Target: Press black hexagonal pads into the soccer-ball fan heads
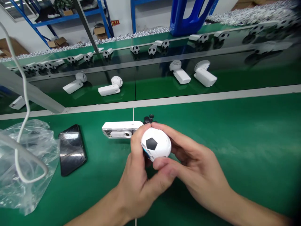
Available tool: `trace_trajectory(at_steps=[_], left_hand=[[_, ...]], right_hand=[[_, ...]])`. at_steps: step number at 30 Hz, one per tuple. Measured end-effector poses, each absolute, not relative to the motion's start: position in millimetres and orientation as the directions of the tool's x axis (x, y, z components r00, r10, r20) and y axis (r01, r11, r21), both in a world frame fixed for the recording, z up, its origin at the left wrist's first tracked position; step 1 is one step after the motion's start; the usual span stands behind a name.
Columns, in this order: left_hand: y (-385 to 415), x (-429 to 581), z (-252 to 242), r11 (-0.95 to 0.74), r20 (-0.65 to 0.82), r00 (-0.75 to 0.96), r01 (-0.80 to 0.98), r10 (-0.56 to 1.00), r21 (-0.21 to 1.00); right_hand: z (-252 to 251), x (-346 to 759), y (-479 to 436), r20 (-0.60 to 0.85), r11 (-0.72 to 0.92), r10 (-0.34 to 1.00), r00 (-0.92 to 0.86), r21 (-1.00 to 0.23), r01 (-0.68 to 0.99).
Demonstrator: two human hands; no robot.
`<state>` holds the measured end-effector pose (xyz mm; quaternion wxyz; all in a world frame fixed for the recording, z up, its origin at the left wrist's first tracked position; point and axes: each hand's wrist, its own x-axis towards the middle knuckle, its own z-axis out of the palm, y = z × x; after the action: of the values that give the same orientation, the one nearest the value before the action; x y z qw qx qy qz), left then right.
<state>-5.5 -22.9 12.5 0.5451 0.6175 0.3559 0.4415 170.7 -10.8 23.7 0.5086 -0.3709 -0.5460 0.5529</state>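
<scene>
Between both hands is a white soccer-ball-patterned fan head (160,145) with one black pentagon facing me. My left hand (141,175) wraps its left side and underside, thumb pointing right. Fingers of my right hand (188,153) curl over its top and right side, with the thumb at its lower edge. A white elongated fan handle (122,128) extends left from behind my left fingers, its near side showing a clear, uncovered-looking section. Whether it joins the ball is hidden by my fingers. Small black pentagon pieces (148,119) lie in a cluster just behind my fingertips.
On the left lie a black smartphone (72,150) and a clear plastic bag (25,169), with a white cable (24,91) hanging over it. Past a metal rail (155,101), a dark green belt carries several white fans (181,72). A blue plastic stool (188,18) stands beyond.
</scene>
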Motion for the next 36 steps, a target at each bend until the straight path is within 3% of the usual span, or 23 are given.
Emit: trace_trajectory(at_steps=[5,10,12,14,16,18,20,25,30,33,36], left_hand=[[-26.0,2.2,6.5,-0.246,0.252,0.196,-0.053,0.948,0.968],[-13.9,-17.4,32.7,0.024,0.018,0.309,-0.131,0.951,0.991],[-6.4,-29.2,44.7,0.067,-0.024,0.245,-0.166,0.969,0.984],[1.9,-38.4,51.4,0.017,-0.003,0.098,-0.145,0.995,0.989],[9.6,-43.9,51.6,-0.108,0.103,-0.11,-0.045,0.989,0.993],[14.8,-45.9,46.8,-0.232,0.249,-0.287,0.092,0.925,0.968],[16.7,-45.5,40.7,-0.271,0.307,-0.344,0.152,0.887,0.951],[11.9,-39.9,35.7,-0.197,0.171,-0.255,-0.077,0.952,0.977],[7.0,-26.1,40.9,-0.029,0.017,-0.132,-0.089,0.991,0.996],[3.5,-20.5,36.7,0.118,-0.126,-0.054,-0.133,0.991,0.984],[-1.5,-21.3,24.7,0.142,-0.142,0.015,-0.116,0.99,0.983]], right_hand=[[25.0,169.0,-5.4,0.19,0.176,0.958,-0.213,-0.981,-0.084],[33.6,192.8,17.0,0.149,0.117,0.939,-0.311,-0.986,-0.118],[29.0,205.5,25.8,0.173,0.188,0.947,-0.27,-0.982,0.031],[18.4,214.3,32.9,0.247,0.331,0.928,-0.279,-0.89,0.313],[4.5,216.7,37.8,0.303,0.48,0.87,-0.389,-0.7,0.528],[-8.2,213.7,40.5,0.308,0.581,0.806,-0.505,-0.572,0.579],[-16.3,208.3,41.0,0.292,0.617,0.777,-0.557,-0.525,0.586],[-14.5,203.1,36.4,0.225,0.589,0.8,-0.556,-0.466,0.66],[-9.7,212.9,38.9,0.2,0.544,0.83,-0.521,-0.498,0.675],[-7.2,219.2,41.9,0.253,0.589,0.795,-0.552,-0.541,0.6],[5.7,223.3,35.5,0.441,0.712,0.697,-0.565,-0.519,0.473]])
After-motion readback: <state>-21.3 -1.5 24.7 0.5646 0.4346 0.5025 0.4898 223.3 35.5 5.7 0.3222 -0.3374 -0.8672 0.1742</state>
